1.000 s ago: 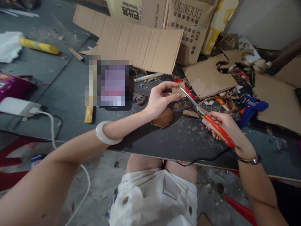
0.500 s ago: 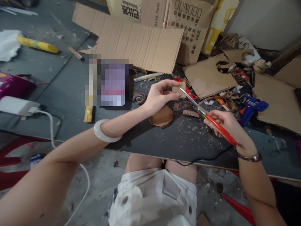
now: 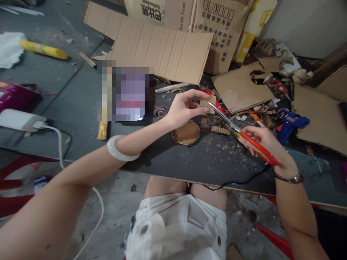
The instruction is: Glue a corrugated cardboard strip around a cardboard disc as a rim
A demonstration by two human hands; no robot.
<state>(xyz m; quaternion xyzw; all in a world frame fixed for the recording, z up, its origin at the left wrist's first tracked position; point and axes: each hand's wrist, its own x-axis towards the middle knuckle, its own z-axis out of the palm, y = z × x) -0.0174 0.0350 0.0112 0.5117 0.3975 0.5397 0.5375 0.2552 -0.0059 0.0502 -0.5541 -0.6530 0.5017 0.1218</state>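
My left hand (image 3: 183,108) pinches a small piece of cardboard (image 3: 210,104) between thumb and fingers, above the dark table. In my right hand (image 3: 257,139) is a pair of scissors (image 3: 226,121) with red handles, fingers wrapped around the grips. The blade tips meet the near side of the cardboard piece, close to my left thumb. Below my left hand lies a round cardboard disc (image 3: 186,133) with a corrugated rim. To its right rests a short strip of corrugated cardboard (image 3: 221,130), with a small cardboard scrap (image 3: 204,121) beside it.
A blue glue gun (image 3: 291,124) lies at the right among cardboard scraps. Large cardboard sheets (image 3: 165,50) stand at the back. A blurred-out phone-like object (image 3: 130,95) is left of my hand. A white power strip or adapter (image 3: 21,120) with a cable sits farther left.
My right hand and the scissors have shifted slightly right. The cardboard piece in my left hand has turned a little, and the blades still touch it.
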